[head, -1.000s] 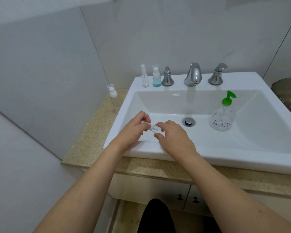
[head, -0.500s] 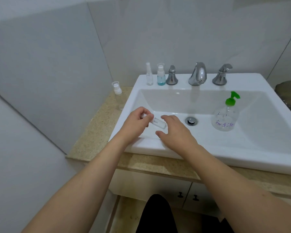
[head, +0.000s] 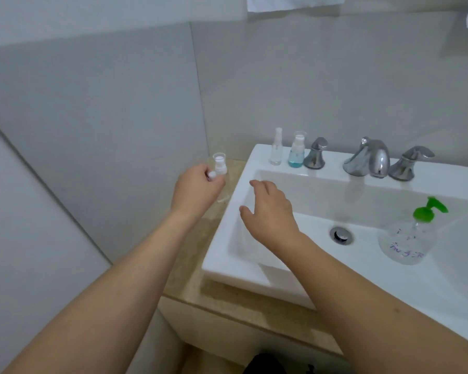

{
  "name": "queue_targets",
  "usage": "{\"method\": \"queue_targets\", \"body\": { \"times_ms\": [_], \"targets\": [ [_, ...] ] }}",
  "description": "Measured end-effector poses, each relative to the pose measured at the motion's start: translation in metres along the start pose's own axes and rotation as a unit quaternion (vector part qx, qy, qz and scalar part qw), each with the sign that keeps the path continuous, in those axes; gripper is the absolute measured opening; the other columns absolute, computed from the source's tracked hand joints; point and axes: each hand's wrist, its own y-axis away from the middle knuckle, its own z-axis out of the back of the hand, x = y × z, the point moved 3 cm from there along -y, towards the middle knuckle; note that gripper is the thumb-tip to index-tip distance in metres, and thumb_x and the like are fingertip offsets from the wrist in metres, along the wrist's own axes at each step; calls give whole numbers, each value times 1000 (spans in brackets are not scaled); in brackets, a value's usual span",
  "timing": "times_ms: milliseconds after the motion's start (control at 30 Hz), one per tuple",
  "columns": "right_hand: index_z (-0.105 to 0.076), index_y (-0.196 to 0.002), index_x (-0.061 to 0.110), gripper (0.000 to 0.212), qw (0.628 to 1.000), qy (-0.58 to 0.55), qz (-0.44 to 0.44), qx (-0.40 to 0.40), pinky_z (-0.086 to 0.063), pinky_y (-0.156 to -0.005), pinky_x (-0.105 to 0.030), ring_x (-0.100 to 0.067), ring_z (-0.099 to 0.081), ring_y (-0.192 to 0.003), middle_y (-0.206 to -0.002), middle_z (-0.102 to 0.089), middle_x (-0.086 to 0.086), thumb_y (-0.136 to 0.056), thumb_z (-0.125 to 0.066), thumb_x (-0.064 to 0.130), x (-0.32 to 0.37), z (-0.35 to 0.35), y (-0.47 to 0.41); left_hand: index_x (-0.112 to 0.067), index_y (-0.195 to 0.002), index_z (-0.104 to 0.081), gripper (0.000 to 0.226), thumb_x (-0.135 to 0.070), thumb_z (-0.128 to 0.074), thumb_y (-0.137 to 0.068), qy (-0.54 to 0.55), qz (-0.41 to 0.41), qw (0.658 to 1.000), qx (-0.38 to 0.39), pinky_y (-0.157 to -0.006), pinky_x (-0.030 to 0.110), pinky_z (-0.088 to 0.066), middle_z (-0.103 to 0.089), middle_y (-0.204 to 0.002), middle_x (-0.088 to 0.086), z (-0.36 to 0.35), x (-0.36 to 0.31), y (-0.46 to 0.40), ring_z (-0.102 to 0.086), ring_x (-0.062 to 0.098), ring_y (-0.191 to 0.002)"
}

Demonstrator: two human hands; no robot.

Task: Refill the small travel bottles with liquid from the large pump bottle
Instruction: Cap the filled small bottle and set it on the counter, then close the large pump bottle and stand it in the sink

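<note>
My left hand [head: 197, 188] hovers over the counter left of the sink and grips a small travel bottle [head: 212, 175]; only its white end shows above my fingers. Right behind that hand stands a clear travel bottle with a white pump [head: 220, 163]. My right hand [head: 268, 209] hangs open over the sink's left rim, holding nothing. The large clear pump bottle with a green pump [head: 406, 238] stands inside the basin at the right. A thin clear spray bottle [head: 276, 148] and a small bottle of blue liquid [head: 297, 153] stand on the sink's back ledge.
The white sink [head: 227, 265] sits on a beige speckled counter [head: 200, 238]. A chrome spout [head: 370, 157] with two handles lines the back ledge, and a drain [head: 341, 234] lies in the basin. Grey tiled walls close the left and back.
My left hand carried the small bottle from over the basin leftward to the counter beside the standing bottle. My right hand let go of it and opened. The view shifted left.
</note>
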Motion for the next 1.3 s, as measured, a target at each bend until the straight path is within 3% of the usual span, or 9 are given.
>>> {"method": "queue_targets", "body": {
  "times_ms": [167,300,500,767,1033,1167,1300],
  "targets": [
    [-31,-147,16,59,1000,9,2,6,-31,-104,-39,-27,-39,-130,-146,-36,-5,-94,-51,33,11,-21,-23,-12,-65,-43,24,-19,-54,-85,-55,9,998,36,-50,32,-29,-47,-60,3,-20,28,-17,-44,27,-59],
    [-31,-147,17,59,1000,-1,-24,15,-29,-106,-38,-26,-38,-131,-147,-36,-4,-94,-50,33,9,-30,-26,-9,-80,-58,16,-22,-56,-87,-87,16,992,85,-56,31,-37,-60,-75,4,-33,44,-24,-57,27,-71],
    [-34,-146,17,57,999,-12,-44,10,-30,-106,-38,-26,-39,-130,-146,-39,-5,-93,-50,32,2,-37,-23,-9,-78,-54,19,-24,-57,-89,-99,24,989,110,-54,31,-34,-62,-78,7,-43,63,-22,-59,29,-74],
    [-33,-146,18,57,998,-26,-60,12,-28,-107,-39,-27,-37,-131,-147,-36,-5,-93,-50,31,0,-26,-15,-13,-87,-60,21,-32,-68,-84,-109,28,984,139,-71,38,-52,-67,-85,4,-39,58,-16,-64,27,-82],
    [-32,-147,17,58,998,-35,-61,-3,-28,-107,-40,-28,-35,-132,-148,-34,-5,-93,-49,30,-5,0,-2,-16,-124,-56,47,-43,-69,-87,-146,39,981,121,-78,35,-50,-67,-109,3,-14,42,-7,-64,25,-98],
    [-32,-147,17,59,997,-42,-62,-19,-28,-107,-40,-28,-36,-131,-148,-35,-6,-93,-50,30,-9,22,7,-10,-135,-50,48,-36,-59,-96,-123,-11,991,60,-88,39,-49,-57,-129,8,-3,4,5,-59,31,-114],
    [-34,-146,17,58,996,-48,-64,-37,-29,-105,-40,-29,-37,-130,-147,-36,-6,-92,-51,30,-18,45,16,-10,-141,-45,51,-37,-56,-99,-110,-68,989,78,-94,42,-47,-47,-143,9,-15,-36,27,-54,33,-123]
  ]
}}
